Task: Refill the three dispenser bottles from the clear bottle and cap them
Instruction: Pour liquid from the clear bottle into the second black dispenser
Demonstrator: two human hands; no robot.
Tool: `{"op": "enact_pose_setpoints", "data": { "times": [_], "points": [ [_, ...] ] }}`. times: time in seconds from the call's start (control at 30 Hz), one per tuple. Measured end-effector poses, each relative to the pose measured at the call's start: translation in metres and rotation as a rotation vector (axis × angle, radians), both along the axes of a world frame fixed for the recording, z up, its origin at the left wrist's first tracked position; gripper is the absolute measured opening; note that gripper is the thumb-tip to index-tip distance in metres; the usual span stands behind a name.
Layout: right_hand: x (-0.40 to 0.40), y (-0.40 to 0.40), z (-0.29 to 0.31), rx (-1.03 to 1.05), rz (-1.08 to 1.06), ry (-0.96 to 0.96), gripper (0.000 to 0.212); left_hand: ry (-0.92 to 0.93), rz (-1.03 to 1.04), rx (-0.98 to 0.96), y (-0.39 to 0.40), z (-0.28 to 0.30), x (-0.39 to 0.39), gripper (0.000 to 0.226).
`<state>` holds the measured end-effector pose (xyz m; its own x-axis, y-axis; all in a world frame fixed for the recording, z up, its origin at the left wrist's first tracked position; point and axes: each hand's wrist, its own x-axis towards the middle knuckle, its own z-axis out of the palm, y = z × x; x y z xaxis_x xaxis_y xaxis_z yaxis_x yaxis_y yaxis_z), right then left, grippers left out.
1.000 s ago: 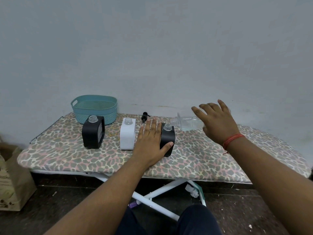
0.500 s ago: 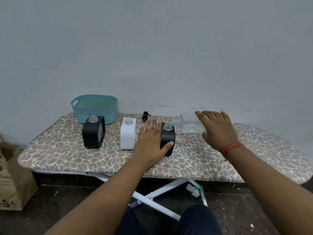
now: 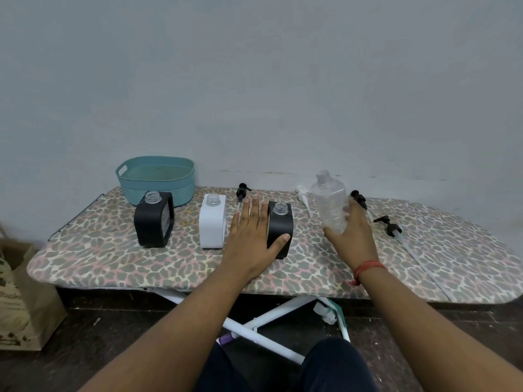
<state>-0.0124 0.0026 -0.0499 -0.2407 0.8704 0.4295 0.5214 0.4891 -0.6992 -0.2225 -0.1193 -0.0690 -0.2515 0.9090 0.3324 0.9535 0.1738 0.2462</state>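
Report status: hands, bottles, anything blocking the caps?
Left hand steadies right black dispenser. Right hand grips upright clear bottle. All three dispensers uncapped. Pump caps loose on board, nothing blocking.

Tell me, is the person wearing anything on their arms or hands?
Both forearms are bare, with no sleeves, gloves or rings in view. The left hand wears nothing. The right hand has a red thread band tied round its wrist, a loose end hanging from it.

My left hand point(image 3: 252, 236) lies flat, fingers straight, thumb pressed out sideways; my right hand point(image 3: 351, 234) is raised, fingers curled in a grip, wrist angled inward.
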Motion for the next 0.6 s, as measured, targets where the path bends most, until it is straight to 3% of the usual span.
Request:
{"op": "enact_pose_setpoints", "data": {
  "times": [0.23,0.6],
  "points": [
    [-0.012,0.000,-0.008,-0.106,-0.089,0.263,0.070,-0.042,0.010,0.008,-0.001,-0.005,0.003,0.092],
    [-0.013,-0.006,-0.023,-0.133,-0.098,0.311,0.087,-0.040,0.019,-0.031,-0.001,-0.015,0.001,0.098]
  ]
}}
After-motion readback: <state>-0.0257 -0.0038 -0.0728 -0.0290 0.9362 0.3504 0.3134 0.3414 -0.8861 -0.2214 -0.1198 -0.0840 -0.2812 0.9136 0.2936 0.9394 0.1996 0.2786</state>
